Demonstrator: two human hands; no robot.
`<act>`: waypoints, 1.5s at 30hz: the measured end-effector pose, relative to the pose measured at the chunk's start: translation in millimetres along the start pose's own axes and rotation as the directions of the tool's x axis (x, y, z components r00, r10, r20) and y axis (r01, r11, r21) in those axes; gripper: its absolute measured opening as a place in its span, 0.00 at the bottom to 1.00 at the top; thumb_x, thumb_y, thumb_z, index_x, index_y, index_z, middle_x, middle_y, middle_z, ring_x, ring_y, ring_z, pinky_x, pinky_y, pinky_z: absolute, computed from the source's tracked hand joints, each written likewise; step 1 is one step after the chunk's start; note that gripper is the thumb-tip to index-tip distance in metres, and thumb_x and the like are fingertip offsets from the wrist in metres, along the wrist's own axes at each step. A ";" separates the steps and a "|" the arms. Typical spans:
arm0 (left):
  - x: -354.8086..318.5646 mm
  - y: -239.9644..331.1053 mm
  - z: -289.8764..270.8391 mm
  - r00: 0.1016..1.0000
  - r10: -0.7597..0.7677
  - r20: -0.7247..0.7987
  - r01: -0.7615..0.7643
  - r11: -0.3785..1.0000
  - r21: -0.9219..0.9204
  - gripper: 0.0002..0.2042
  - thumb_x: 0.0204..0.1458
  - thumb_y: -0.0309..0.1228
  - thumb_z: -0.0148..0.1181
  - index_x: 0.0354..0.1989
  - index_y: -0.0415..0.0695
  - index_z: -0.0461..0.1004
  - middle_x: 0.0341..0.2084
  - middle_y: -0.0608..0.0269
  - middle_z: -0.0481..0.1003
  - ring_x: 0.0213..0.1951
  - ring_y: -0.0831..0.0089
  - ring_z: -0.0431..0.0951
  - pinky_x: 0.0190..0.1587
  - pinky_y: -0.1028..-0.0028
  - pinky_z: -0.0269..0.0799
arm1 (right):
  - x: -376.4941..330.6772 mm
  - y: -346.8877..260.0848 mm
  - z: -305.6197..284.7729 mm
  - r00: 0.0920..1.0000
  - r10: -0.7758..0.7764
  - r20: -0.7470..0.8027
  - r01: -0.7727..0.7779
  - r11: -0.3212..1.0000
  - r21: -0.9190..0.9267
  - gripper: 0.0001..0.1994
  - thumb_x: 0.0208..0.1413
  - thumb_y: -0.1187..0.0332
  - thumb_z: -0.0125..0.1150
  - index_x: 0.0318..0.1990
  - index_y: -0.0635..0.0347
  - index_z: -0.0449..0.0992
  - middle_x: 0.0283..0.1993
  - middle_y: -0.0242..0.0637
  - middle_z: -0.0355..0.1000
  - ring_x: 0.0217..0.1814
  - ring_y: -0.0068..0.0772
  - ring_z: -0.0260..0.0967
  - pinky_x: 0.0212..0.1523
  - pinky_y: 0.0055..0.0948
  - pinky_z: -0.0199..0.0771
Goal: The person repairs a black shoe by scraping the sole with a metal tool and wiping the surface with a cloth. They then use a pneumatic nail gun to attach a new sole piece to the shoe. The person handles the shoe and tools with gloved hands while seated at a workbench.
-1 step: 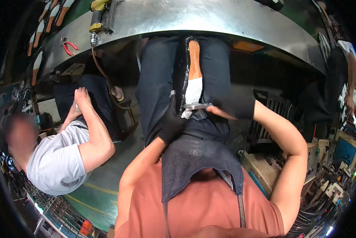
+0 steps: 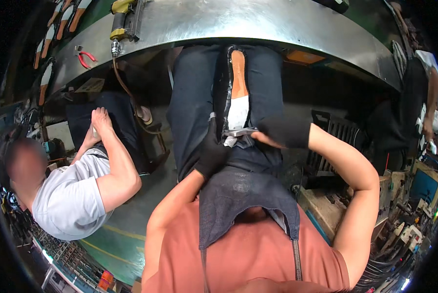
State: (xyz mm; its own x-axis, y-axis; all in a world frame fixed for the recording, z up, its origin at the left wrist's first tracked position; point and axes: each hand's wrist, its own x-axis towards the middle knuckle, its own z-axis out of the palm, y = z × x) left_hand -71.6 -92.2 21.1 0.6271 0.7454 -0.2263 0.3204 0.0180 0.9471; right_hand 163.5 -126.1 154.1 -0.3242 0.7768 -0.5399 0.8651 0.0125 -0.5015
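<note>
Between my thighs lies a long shoe upper [image 2: 238,80], bottom side up, with a brown and white insole inside a black rim. My left hand [image 2: 214,151], in a black fingerless-looking glove, is closed on the near end of the shoe upper at its left side. My right hand [image 2: 277,133], in a black sleeve or glove, grips metal pliers [image 2: 241,132]. The jaws of the pliers reach across the shoe upper's near end, beside a crumpled whitish scrap [image 2: 230,141]. The fingers on the far side of the left hand are partly hidden.
A steel bench [image 2: 219,22] runs across the far side, carrying a yellow-black air tool [image 2: 122,22] with a hose and red-handled pliers [image 2: 85,59]. At left sits a co-worker [image 2: 77,195] in a grey shirt. Several insoled shoe pieces [image 2: 65,19] hang at the far left.
My right hand and the pliers have shifted slightly to the left, and the pliers have tilted a little. My left hand and the shoe upper stay in place.
</note>
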 end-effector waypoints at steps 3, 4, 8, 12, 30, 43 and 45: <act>-5.4 9.1 1.2 0.991 -0.124 0.048 0.130 0.982 -0.140 0.46 0.50 0.35 0.65 0.68 0.33 0.37 0.61 0.42 0.59 0.60 0.57 0.65 0.60 0.68 0.61 | 6.3 -12.6 5.7 0.996 -0.044 -0.076 0.040 0.998 -0.044 0.18 0.57 0.57 0.51 0.27 0.62 0.79 0.26 0.52 0.74 0.28 0.54 0.74 0.32 0.46 0.74; -7.0 6.6 2.6 0.998 -0.070 0.008 0.070 0.994 -0.084 0.45 0.50 0.35 0.65 0.68 0.32 0.39 0.59 0.44 0.62 0.57 0.58 0.67 0.58 0.68 0.63 | 8.3 -15.9 8.5 0.994 -0.052 -0.097 0.046 0.997 -0.066 0.17 0.56 0.58 0.52 0.26 0.62 0.79 0.25 0.52 0.74 0.28 0.53 0.74 0.31 0.46 0.73; -10.2 2.3 2.7 0.999 -0.021 -0.025 0.021 1.000 -0.011 0.38 0.49 0.32 0.65 0.64 0.33 0.49 0.50 0.47 0.71 0.50 0.60 0.74 0.52 0.68 0.69 | 14.1 -27.8 14.5 0.994 -0.112 -0.010 0.106 0.962 -0.250 0.13 0.51 0.60 0.56 0.29 0.60 0.81 0.27 0.49 0.75 0.29 0.49 0.76 0.31 0.43 0.75; -7.1 23.9 -2.9 0.998 -0.050 -0.031 0.051 0.998 0.034 0.29 0.49 0.31 0.65 0.57 0.35 0.59 0.44 0.49 0.75 0.47 0.62 0.76 0.48 0.68 0.70 | 16.7 -31.6 15.9 0.998 -0.060 -0.033 0.050 0.972 -0.230 0.13 0.51 0.58 0.57 0.29 0.59 0.81 0.28 0.48 0.76 0.29 0.49 0.76 0.32 0.41 0.75; -13.2 35.6 -10.6 0.995 0.003 0.095 -0.002 1.000 -0.013 0.22 0.50 0.28 0.62 0.52 0.37 0.63 0.43 0.52 0.75 0.45 0.64 0.77 0.46 0.68 0.71 | 14.5 -44.8 1.7 0.993 0.034 0.112 -0.014 0.984 -0.176 0.13 0.52 0.63 0.54 0.31 0.61 0.81 0.31 0.47 0.77 0.34 0.49 0.76 0.38 0.42 0.74; -12.3 8.5 -9.6 0.999 -0.039 -0.011 0.039 0.997 0.065 0.32 0.48 0.31 0.64 0.59 0.34 0.56 0.49 0.45 0.71 0.51 0.57 0.73 0.50 0.66 0.68 | 51.3 -92.6 -22.8 0.866 0.280 0.415 -0.163 0.941 -0.296 0.17 0.51 0.61 0.57 0.46 0.59 0.79 0.47 0.48 0.76 0.50 0.51 0.74 0.51 0.57 0.67; -12.2 -1.9 -5.5 0.997 0.008 -0.081 0.004 0.988 0.156 0.34 0.47 0.33 0.66 0.60 0.34 0.55 0.50 0.43 0.71 0.52 0.54 0.73 0.51 0.65 0.68 | 47.2 -77.5 -13.2 0.910 0.218 0.353 -0.172 0.972 -0.157 0.15 0.51 0.61 0.57 0.43 0.55 0.81 0.42 0.41 0.78 0.45 0.46 0.76 0.47 0.54 0.70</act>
State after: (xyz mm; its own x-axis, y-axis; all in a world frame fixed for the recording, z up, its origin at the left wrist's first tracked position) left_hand -83.8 -97.7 23.3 0.5704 0.7968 -0.1994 0.4299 -0.0827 0.8991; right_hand 86.2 -82.1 176.4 -0.2414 0.4875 -0.8391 0.9572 -0.0225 -0.2884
